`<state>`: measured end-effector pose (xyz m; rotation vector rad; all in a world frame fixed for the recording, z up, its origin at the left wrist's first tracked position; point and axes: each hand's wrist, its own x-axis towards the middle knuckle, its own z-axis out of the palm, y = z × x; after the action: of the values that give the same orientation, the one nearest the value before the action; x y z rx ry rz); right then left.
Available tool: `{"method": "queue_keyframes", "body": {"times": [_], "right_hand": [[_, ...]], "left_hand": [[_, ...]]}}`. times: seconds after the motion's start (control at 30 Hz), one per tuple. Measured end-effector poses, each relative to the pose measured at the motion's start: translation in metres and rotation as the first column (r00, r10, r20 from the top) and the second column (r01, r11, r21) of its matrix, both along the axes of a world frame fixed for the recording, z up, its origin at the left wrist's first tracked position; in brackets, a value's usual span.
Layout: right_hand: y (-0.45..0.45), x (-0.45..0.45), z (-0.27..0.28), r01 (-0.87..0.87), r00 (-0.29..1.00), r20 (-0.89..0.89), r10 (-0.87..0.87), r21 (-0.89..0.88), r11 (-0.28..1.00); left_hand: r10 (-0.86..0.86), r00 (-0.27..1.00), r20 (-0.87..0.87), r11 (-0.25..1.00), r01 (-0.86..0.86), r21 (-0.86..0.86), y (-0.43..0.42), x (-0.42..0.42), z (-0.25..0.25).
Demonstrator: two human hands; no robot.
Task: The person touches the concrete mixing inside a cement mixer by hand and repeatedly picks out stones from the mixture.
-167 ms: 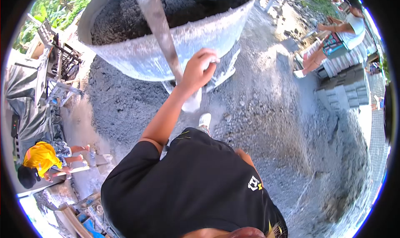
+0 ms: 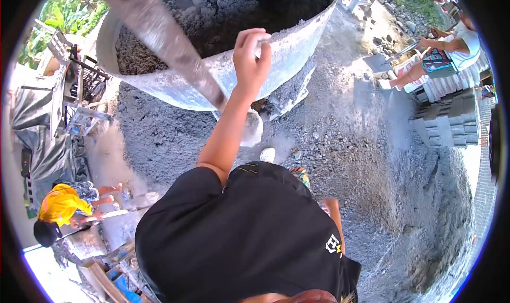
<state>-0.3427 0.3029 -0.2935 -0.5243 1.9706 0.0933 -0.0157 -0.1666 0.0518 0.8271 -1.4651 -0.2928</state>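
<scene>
Curling loosely beside the rim of a round, grey-crusted metal drum (image 2: 291, 61) at the frame's upper centre, the left hand (image 2: 252, 56) shows no clear hold. The right hand is hidden, its state impossible to tell.

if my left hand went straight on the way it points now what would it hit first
Probably the near rim of the drum; if the left hand is above that, the grey mix inside. Depth is unclear.
</scene>
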Motion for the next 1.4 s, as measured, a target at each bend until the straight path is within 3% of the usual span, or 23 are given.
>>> {"method": "queue_keyframes", "body": {"times": [0.03, 0.07, 0.1, 0.13, 0.2, 0.23, 0.27, 0.3, 0.33, 0.47, 0.57, 0.67, 0.7, 0.83, 0.87, 0.9, 1.0, 1.07, 1.13, 1.17, 1.23, 1.37, 1.4], "right_hand": [[-0.003, -0.009, -0.002, 0.370, 0.926, 0.145, -0.347, -0.189, 0.909], [-0.008, -0.019, -0.005, 0.691, 0.722, 0.338, -0.603, -0.306, 0.655], [-0.017, -0.028, -0.008, 0.900, 0.428, 0.547, -0.719, -0.326, 0.288], [-0.029, -0.028, -0.009, 0.896, 0.439, 0.549, -0.711, -0.329, 0.299], [-0.043, -0.018, -0.011, 0.981, 0.088, 0.657, -0.749, -0.186, -0.048], [-0.025, -0.027, -0.066, 0.818, 0.573, 0.562, -0.596, -0.425, 0.387], [-0.004, -0.037, -0.125, 0.211, 0.976, 0.098, -0.194, -0.644, 0.736], [0.012, -0.045, -0.176, -0.264, 0.951, -0.300, 0.075, -0.665, 0.699], [-0.005, -0.043, -0.156, -0.332, 0.928, -0.328, 0.179, -0.501, 0.799], [-0.109, -0.093, -0.106, -0.310, 0.945, -0.163, 0.282, -0.186, 0.932], [-0.207, -0.157, -0.088, -0.294, 0.955, -0.090, 0.282, -0.180, 0.939], [-0.318, -0.219, -0.067, -0.087, 0.995, 0.034, 0.097, -0.221, 0.972], [-0.360, -0.239, -0.059, 0.014, 0.996, 0.092, 0.010, -0.250, 0.968], [-0.511, -0.270, -0.022, 0.284, 0.947, 0.282, -0.153, -0.513, 0.810], [-0.549, -0.234, 0.049, 0.258, 0.966, 0.201, -0.165, -0.647, 0.718], [-0.578, -0.210, 0.089, 0.373, 0.925, 0.342, -0.168, -0.726, 0.577], [-0.643, -0.148, 0.195, 0.310, 0.934, 0.348, 0.080, -0.901, 0.304], [-0.663, -0.096, 0.264, 0.173, 0.968, 0.189, 0.162, -0.979, 0.108], [-0.685, -0.065, 0.291, 0.194, 0.940, 0.133, 0.315, -0.967, -0.169], [-0.697, -0.049, 0.302, 0.193, 0.936, 0.133, 0.326, -0.968, -0.159], [-0.719, -0.019, 0.313, 0.160, 0.897, -0.053, 0.439, -0.887, -0.434], [-0.730, 0.030, 0.309, 0.111, 0.866, -0.036, 0.500, -0.959, -0.262], [-0.730, 0.033, 0.312, -0.055, 0.848, -0.188, 0.496, -0.961, -0.269]], "left_hand": [[0.022, 0.996, -0.082, 0.995, -0.014, 0.099, -0.012, -0.005, 0.000], [0.029, 0.996, -0.079, 0.995, -0.021, 0.098, -0.027, -0.007, -0.004], [0.103, 0.994, -0.041, 0.994, -0.102, 0.033, -0.042, -0.007, -0.012], [0.182, 0.983, -0.011, 0.983, -0.182, -0.035, -0.056, -0.007, -0.017], [0.234, 0.972, -0.003, 0.972, -0.234, -0.033, -0.072, -0.006, -0.024], [0.265, 0.964, 0.003, 0.964, -0.265, -0.022, -0.077, -0.006, -0.025], [0.300, 0.954, 0.010, 0.954, -0.300, -0.008, -0.080, -0.004, -0.026], [0.331, 0.943, 0.023, 0.943, -0.331, -0.007, -0.085, -0.001, -0.027], [0.373, 0.928, 0.030, 0.928, -0.373, 0.004, -0.087, 0.001, -0.025], [0.562, 0.819, 0.117, 0.827, -0.561, -0.044, -0.099, 0.027, -0.022], [0.662, 0.740, 0.114, 0.733, -0.672, 0.108, -0.102, 0.042, -0.031], [0.692, 0.719, 0.063, 0.679, -0.678, 0.282, -0.104, 0.040, -0.033], [0.712, 0.696, 0.093, 0.665, -0.712, 0.225, -0.106, 0.037, -0.032], [0.779, 0.569, 0.263, 0.539, -0.822, 0.181, -0.108, 0.036, -0.028], [0.791, 0.547, 0.274, 0.513, -0.837, 0.191, -0.108, 0.037, -0.031], [0.807, 0.532, 0.256, 0.494, -0.846, 0.201, -0.108, 0.040, -0.034], [0.839, 0.508, 0.196, 0.462, -0.855, 0.235, -0.106, 0.039, -0.036], [0.838, 0.518, 0.171, 0.480, -0.850, 0.218, -0.109, 0.041, -0.039], [0.850, 0.493, 0.185, 0.452, -0.863, 0.225, -0.109, 0.042, -0.037], [0.858, 0.485, 0.169, 0.441, -0.865, 0.239, -0.109, 0.042, -0.037], [0.874, 0.457, 0.166, 0.414, -0.879, 0.237, -0.110, 0.044, -0.037], [0.868, 0.472, 0.155, 0.422, -0.865, 0.272, -0.110, 0.044, -0.036], [0.870, 0.472, 0.145, 0.420, -0.861, 0.288, -0.110, 0.043, -0.035]]}}
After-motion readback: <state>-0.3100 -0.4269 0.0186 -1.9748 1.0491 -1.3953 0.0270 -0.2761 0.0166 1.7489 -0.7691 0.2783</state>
